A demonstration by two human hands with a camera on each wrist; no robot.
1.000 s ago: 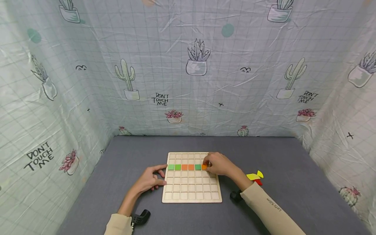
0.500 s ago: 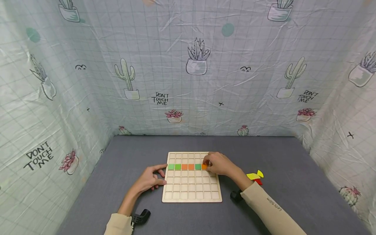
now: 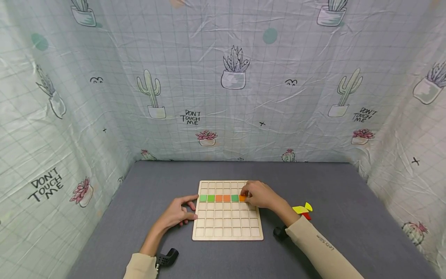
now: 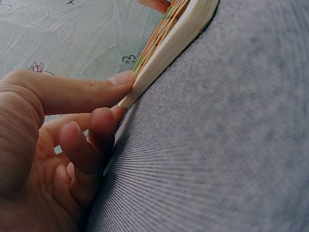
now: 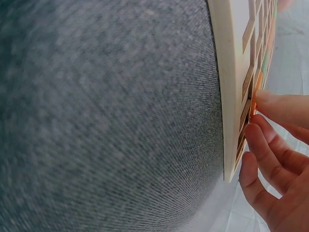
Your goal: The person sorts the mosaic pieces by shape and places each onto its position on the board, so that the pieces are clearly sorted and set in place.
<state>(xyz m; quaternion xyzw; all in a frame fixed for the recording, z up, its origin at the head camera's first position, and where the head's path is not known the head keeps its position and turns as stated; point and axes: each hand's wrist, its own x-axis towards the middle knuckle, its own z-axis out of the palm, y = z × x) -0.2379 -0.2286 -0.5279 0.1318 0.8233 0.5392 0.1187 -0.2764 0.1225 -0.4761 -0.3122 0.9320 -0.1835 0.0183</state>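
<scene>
A pale wooden grid board [image 3: 223, 223] lies flat on the grey table. Across its second row runs a line of green [image 3: 211, 198] and orange square tiles [image 3: 223, 198]. My left hand [image 3: 175, 213] rests at the board's left edge, index finger and thumb spread and touching it; in the left wrist view the thumb [image 4: 120, 79] lies against the rim. My right hand [image 3: 261, 195] reaches over the right side of the board and pinches an orange tile [image 3: 242, 198] in that row. The right wrist view shows the thumb on the orange tile [image 5: 257, 87], fingers close above the cells.
Right of the board, by the right forearm, lie yellow pieces [image 3: 300, 209] and a red piece [image 3: 306, 216]. Black wrist devices [image 3: 168, 257] sit under both forearms. A patterned cloth [image 3: 244, 97] hangs behind and at the sides of the table [image 3: 334, 232].
</scene>
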